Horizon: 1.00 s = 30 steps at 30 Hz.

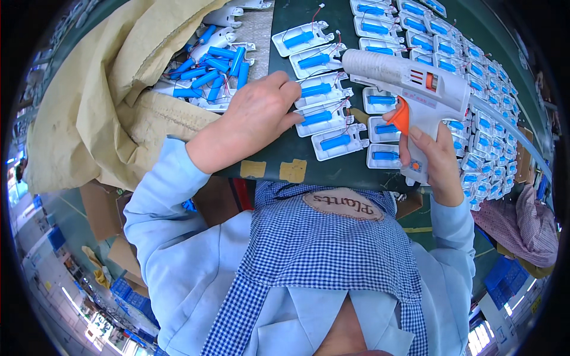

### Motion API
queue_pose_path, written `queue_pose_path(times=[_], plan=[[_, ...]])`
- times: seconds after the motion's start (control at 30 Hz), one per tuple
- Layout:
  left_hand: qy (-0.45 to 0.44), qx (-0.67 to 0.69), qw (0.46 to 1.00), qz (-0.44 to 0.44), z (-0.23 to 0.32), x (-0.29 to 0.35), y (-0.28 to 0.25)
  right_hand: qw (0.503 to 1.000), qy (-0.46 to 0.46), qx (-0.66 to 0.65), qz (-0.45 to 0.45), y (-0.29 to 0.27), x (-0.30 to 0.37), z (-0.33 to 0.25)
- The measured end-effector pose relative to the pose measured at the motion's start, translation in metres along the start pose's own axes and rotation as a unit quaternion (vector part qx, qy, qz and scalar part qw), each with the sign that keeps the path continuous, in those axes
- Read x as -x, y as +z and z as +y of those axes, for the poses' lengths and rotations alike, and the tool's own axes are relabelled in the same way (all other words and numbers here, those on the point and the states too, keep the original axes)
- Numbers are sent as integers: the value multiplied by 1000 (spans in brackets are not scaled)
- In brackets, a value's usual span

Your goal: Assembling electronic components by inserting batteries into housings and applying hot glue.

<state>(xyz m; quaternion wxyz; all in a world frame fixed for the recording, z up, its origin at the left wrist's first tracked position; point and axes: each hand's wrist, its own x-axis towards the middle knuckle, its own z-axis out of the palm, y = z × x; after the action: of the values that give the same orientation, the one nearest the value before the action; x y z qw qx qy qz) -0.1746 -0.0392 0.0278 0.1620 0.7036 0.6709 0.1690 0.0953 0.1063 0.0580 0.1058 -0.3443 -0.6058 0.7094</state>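
My right hand (pixel 436 155) is wrapped around the grip of a white hot glue gun (pixel 439 92). A finger lies at its orange trigger (pixel 402 115), and the nozzle end points left over the casings. My left hand (pixel 256 115) is curled at the left end of a white plastic casing (pixel 338 94) that holds a blue cylindrical battery (pixel 316 89). Thumb and forefinger sit at the casing's edge; the other fingertips are hidden. Just below the thumb lies another casing with a blue battery (pixel 317 118). Thin wires run from the batteries.
Many battery-filled casings (pixel 475 142) stand in rows on the green table (pixel 332 172), extending right. Loose blue batteries (pixel 208 74) are heaped at the left beside a tan cloth (pixel 101 89). A pale cable (pixel 516 127) trails from the glue gun. Cardboard boxes (pixel 101 207) stand below.
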Motion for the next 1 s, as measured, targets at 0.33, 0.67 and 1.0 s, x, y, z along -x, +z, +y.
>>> queue_pose_path(times=[0.33, 0.67, 1.0], plan=[[6, 42, 988, 149, 66, 38, 25, 999, 33, -28, -10, -3, 6, 7], [-132, 34, 969, 206, 69, 20, 76, 999, 6, -32, -25, -12, 12, -2], [-111, 4, 982, 153, 27, -11, 55, 998, -43, -47, -7, -3, 20, 3]])
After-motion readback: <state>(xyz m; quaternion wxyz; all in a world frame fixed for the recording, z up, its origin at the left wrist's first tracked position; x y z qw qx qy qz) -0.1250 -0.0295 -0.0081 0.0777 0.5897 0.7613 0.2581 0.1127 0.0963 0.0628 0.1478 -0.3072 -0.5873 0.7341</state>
